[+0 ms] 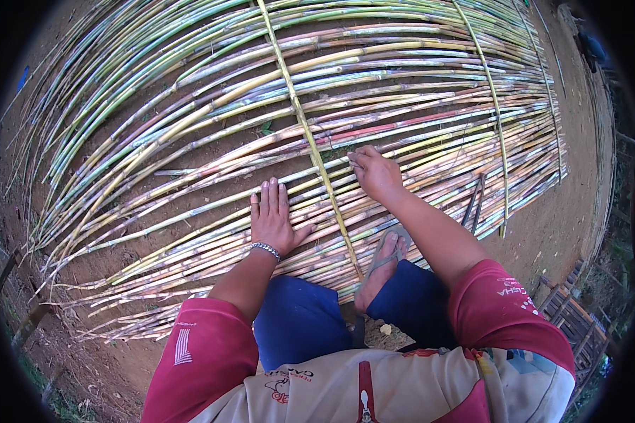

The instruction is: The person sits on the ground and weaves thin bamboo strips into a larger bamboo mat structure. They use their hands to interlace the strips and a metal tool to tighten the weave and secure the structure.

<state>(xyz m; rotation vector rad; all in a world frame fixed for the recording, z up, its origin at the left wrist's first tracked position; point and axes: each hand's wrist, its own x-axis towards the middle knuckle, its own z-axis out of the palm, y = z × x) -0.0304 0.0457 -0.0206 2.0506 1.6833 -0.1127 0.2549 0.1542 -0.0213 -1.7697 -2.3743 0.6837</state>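
Head view: hand positions on the jointed stalks

We have the jointed stalks (pixel 423 173) spread over bare soil (pixel 529 236) in front of us, running roughly left to right. Their colours range from green to yellow, tan and reddish. They bunch closely at the near side and lie with wider gaps toward the left and centre.

Left hand (pixel 273 222): palm down and flat on the near stalks, fingers extended away from us, thumb spread to the right. It grasps nothing. A metal bracelet (pixel 266 248) encircles the wrist.

Right hand (pixel 376 171): fingers curled in to a narrow shape over the stalks, just right of a long yellowish pole (pixel 294 96). We cannot tell whether a stalk is held between the fingertips.

Crosspieces: the yellowish pole lies across the stalks, passing between our two hands. A second pole (pixel 497 113) crosses them farther right.

Surroundings: a dark two-legged tool (pixel 478 204) lies on the stalks to the right of our right forearm. One sandalled foot (pixel 379 278) is at the near edge, beside the lower end of the yellowish pole. A slatted wooden structure (pixel 575 317) is at lower right.
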